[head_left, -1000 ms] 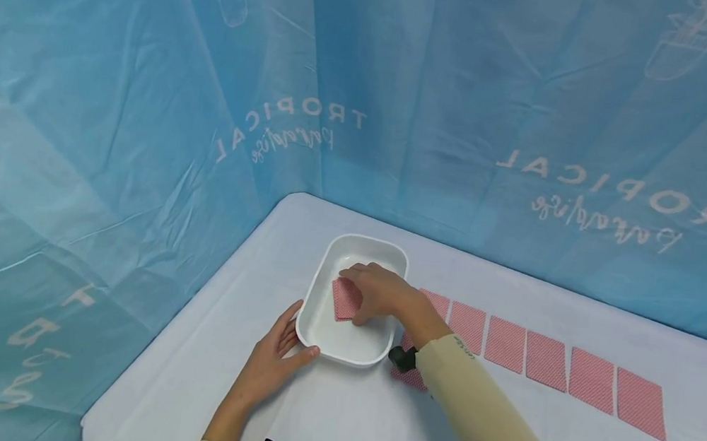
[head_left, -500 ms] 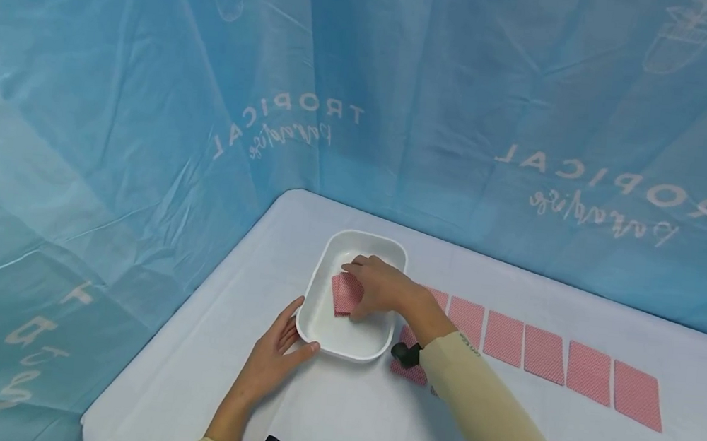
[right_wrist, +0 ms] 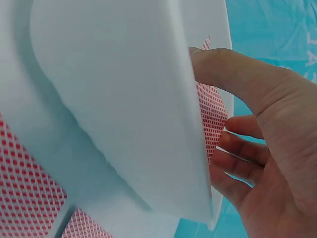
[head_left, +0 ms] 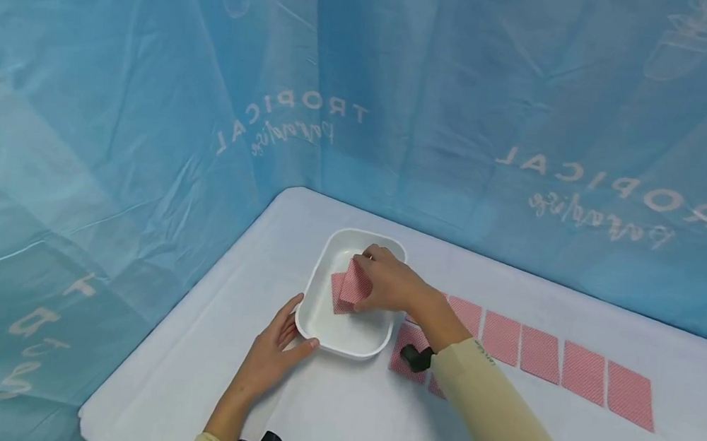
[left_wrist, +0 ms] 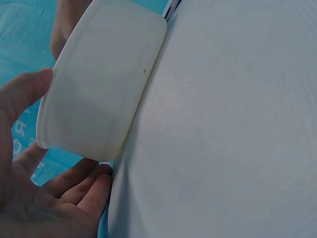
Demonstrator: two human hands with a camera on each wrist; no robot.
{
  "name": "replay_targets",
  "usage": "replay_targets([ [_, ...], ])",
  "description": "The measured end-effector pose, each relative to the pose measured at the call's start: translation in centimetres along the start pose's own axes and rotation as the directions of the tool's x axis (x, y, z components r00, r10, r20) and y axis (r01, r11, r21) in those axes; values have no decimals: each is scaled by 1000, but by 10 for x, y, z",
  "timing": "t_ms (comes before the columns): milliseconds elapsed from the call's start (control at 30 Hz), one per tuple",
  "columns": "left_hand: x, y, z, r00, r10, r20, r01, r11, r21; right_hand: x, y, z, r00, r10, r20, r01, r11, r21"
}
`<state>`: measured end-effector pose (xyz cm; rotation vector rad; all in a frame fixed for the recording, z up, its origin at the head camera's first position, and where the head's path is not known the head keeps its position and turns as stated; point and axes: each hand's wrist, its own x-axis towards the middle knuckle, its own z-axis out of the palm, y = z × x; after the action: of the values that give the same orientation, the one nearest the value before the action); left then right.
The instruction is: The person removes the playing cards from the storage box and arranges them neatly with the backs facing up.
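Note:
A white rectangular tray [head_left: 317, 327] stands on the table. Over its interior, my right hand [head_left: 389, 281] pinches a red-patterned playing card [head_left: 357, 282] between thumb and fingers, the card tilted up. Beneath it, another card [head_left: 336, 297] lies on the tray's floor; how many are stacked there I cannot tell. In the right wrist view the tray wall hides part of the held card [right_wrist: 214, 111]. My left hand [head_left: 270, 358] rests at the tray's near-left corner, thumb at the rim and fingers loosely extended along the side, as the left wrist view shows the tray wall [left_wrist: 104, 79].
Right of the tray, a row of red-backed cards [head_left: 540, 354] lies face down on the white table [head_left: 322, 416]. More cards [head_left: 406, 353] lie nearer, partly hidden under my right forearm. Blue curtains [head_left: 465, 118] rise behind and to the left.
My right hand has lifted slightly and the pinched card has tipped up, showing more of the card below. My left hand keeps its place at the tray.

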<state>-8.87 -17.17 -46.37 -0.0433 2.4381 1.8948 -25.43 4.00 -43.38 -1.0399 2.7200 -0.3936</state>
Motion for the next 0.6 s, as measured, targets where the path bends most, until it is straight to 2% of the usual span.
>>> replay_targets([
  [300,3,-2,1,1000,-17,-5,17,1000,0,-8,3,-3,999,25,22,-25,999,-30],
  [600,2,0,1,1000,-24,-3,24,1000,-14,-22,2,-16,998,34,50,-35,999,5],
])
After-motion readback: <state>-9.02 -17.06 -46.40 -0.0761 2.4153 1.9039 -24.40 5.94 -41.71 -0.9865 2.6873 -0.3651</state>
